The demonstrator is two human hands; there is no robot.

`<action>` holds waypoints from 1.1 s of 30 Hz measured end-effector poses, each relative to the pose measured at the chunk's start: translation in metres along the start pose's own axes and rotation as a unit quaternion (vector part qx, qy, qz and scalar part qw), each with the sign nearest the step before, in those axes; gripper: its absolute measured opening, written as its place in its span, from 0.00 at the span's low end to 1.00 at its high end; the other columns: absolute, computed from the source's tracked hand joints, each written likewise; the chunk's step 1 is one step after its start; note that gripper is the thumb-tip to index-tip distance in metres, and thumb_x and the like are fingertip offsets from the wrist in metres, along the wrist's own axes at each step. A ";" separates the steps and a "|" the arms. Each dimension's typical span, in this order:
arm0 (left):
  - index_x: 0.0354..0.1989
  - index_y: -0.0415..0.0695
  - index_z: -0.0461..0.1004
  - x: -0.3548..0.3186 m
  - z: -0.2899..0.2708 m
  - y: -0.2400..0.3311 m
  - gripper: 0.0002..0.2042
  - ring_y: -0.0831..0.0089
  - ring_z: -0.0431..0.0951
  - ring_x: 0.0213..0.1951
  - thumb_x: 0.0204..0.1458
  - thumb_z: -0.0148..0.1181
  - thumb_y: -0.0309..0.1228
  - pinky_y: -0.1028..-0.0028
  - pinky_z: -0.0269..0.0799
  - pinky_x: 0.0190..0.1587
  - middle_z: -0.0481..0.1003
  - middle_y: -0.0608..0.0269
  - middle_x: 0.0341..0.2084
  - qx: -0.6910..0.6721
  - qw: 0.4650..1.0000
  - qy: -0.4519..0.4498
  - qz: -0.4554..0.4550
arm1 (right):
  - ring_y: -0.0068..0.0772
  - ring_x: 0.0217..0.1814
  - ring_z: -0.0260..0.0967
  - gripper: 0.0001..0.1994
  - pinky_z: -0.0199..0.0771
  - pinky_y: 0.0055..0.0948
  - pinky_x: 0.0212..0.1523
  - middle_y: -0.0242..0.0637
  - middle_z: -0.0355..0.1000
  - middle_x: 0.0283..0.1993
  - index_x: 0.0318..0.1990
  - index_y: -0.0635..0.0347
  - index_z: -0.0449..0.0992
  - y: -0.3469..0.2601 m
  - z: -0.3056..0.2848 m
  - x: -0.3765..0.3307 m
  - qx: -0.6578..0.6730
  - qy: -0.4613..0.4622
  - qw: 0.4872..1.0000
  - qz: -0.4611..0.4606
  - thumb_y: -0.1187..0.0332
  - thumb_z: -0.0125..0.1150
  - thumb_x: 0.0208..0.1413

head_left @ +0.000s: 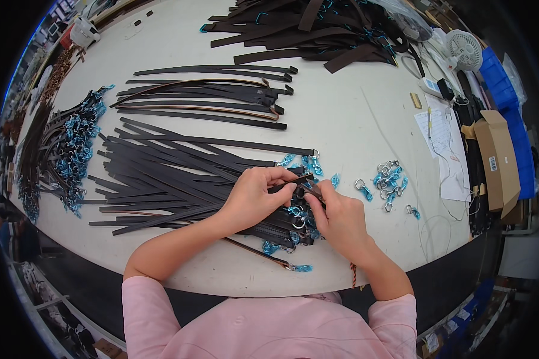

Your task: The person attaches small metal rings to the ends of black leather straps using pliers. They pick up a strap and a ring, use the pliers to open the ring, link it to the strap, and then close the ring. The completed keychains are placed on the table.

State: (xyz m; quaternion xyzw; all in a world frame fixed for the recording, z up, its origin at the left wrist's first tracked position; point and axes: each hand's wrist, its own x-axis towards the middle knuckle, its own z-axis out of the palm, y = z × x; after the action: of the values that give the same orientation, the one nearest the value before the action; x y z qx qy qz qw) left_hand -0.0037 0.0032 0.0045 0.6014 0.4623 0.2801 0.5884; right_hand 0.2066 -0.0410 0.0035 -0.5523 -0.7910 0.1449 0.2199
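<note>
Pinching a black strap point(304, 178) between them, both hands point(256, 192) curl nearly closed, fingertips close together.

head-worn fisheye view, downward, close above a pale worktable point(341, 113)

a pale table point(353, 113) bears black straps point(179, 173), blue-wrapped clips point(389, 178) and papers point(454, 179).

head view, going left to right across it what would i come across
Far-left strap bundle → left hand → right hand → loose blue-wrapped clasps → white papers → brown cardboard box
</note>
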 end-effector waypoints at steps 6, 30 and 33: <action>0.49 0.30 0.80 0.000 -0.002 -0.003 0.12 0.84 0.77 0.31 0.65 0.60 0.26 0.80 0.73 0.38 0.80 0.66 0.29 -0.009 1.000 -0.007 0.000 | 0.45 0.20 0.75 0.10 0.71 0.38 0.19 0.40 0.76 0.24 0.40 0.58 0.70 -0.003 0.007 -0.002 -0.014 0.021 1.000 -0.001 0.63 0.62 0.67; 0.47 0.32 0.82 0.005 -0.005 -0.009 0.12 0.84 0.78 0.28 0.63 0.61 0.29 0.80 0.71 0.34 0.82 0.65 0.23 -0.059 0.998 -0.022 -0.030 | 0.49 0.21 0.75 0.10 0.69 0.41 0.21 0.42 0.76 0.23 0.41 0.60 0.70 0.007 -0.008 0.005 0.130 0.018 0.990 0.055 0.65 0.61 0.68; 0.47 0.32 0.82 0.006 -0.005 -0.008 0.12 0.84 0.78 0.28 0.63 0.61 0.29 0.80 0.72 0.34 0.82 0.64 0.23 -0.056 0.998 -0.023 -0.028 | 0.49 0.21 0.75 0.09 0.68 0.39 0.22 0.44 0.76 0.24 0.40 0.62 0.71 0.006 -0.001 0.001 0.098 0.019 0.995 0.023 0.68 0.64 0.66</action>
State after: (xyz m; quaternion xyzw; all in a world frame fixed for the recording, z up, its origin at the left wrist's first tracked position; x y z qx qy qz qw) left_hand -0.0072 0.0098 -0.0034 0.5603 0.4489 0.2756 0.6391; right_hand 0.2118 -0.0380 0.0016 -0.5489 -0.7559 0.2162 0.2839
